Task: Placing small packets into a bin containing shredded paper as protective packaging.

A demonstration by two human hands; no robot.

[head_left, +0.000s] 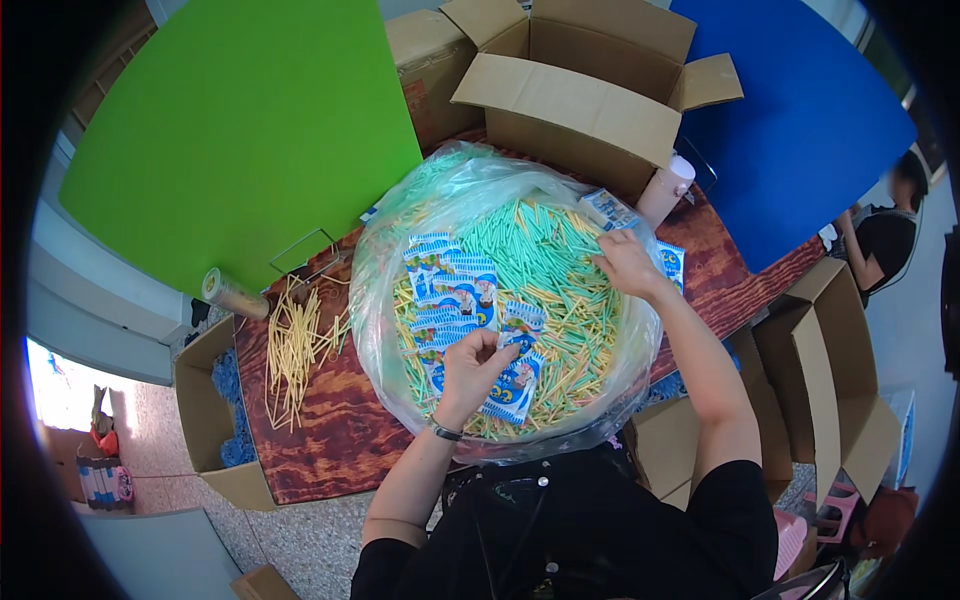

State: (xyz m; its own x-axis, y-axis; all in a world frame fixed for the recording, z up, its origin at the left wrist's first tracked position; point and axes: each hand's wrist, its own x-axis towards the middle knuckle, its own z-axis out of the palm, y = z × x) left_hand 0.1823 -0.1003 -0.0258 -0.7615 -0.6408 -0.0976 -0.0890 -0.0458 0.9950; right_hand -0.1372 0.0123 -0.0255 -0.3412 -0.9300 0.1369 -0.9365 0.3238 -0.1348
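A large clear plastic bag (376, 385) lies wide open on the table, full of thin sticks (530, 240) in green, yellow and pink. Blue-and-white printed packets (463, 283) are spread over the sticks on its left side. My left hand (470, 375) pinches one blue packet (515, 390) near the front of the bag. Over the right side of the bag, my right hand (630, 265) has its fingers curled down at the sticks; whatever is between its fingertips is hidden. Close beyond it sits a small stack of packets (608, 210).
Yellow sticks (292, 350) lie loose on the red-brown table (330, 460), beside a round container (232, 293). A pink bottle (665, 190) and an open cardboard box (575, 110) stand behind the bag. Green (250, 130) and blue (790, 130) panels rise behind. Another person (885, 235) sits far right.
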